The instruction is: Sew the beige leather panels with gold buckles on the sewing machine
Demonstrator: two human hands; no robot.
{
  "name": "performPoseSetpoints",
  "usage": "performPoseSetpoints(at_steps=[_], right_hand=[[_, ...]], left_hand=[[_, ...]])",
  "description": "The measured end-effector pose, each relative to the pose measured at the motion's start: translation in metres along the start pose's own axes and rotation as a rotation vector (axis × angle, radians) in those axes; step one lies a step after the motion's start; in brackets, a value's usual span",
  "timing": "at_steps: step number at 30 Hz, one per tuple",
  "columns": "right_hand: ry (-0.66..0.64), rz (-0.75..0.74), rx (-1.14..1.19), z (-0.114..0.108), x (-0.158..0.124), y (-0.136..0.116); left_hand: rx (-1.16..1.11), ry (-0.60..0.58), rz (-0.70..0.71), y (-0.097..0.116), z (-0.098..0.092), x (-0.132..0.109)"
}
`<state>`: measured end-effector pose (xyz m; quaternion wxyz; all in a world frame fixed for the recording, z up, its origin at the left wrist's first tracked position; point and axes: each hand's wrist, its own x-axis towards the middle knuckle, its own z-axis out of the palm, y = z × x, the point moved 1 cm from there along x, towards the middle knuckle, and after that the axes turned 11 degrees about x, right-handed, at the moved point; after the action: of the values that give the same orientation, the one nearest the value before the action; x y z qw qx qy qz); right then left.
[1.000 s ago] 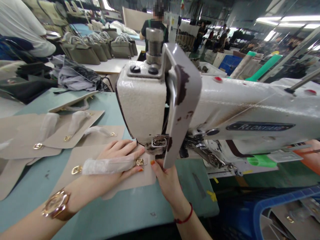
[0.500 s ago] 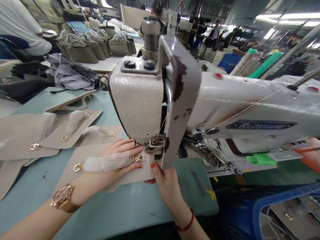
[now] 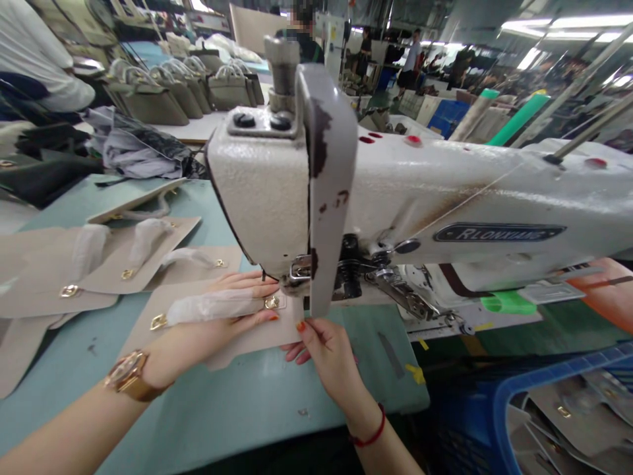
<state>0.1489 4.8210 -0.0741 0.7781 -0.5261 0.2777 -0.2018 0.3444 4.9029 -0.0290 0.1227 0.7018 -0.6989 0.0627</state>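
Observation:
A beige bag panel (image 3: 277,338) lies under the head of a white sewing machine (image 3: 262,185). My left hand (image 3: 225,330) rests flat on it, fingers stretched toward the needle area and passing under a handle (image 3: 212,307) wrapped in white film. Gold fittings join the handle to the panel; the nearer one to the needle (image 3: 271,302) sits by my left fingertips. My right hand (image 3: 329,353) pinches the panel's right edge between thumb and fingers, just below the machine's grey guard (image 3: 324,198). The needle and presser foot are mostly hidden.
More beige panels with wrapped handles (image 3: 99,290) lie on the green table (image 3: 163,422) at left. A blue basket (image 3: 499,409) holding similar panels stands at lower right. Finished-looking bags (image 3: 153,99) stand on a table behind. Other people are in the background.
The view has shifted, so the machine appears farther left. The left hand stays flat on the panel and the right keeps its pinch; more of the right hand's lower fingers now show.

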Motion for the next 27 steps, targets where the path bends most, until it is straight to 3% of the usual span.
performPoseSetpoints(at_steps=[15,27], right_hand=[[0.059,-0.020,-0.043,0.005,0.002,0.003],[0.083,-0.037,0.000,0.005,0.004,0.014]], left_hand=[[-0.034,0.090,-0.035,0.013,-0.017,0.007],[0.021,-0.036,-0.014,0.002,-0.003,0.002]])
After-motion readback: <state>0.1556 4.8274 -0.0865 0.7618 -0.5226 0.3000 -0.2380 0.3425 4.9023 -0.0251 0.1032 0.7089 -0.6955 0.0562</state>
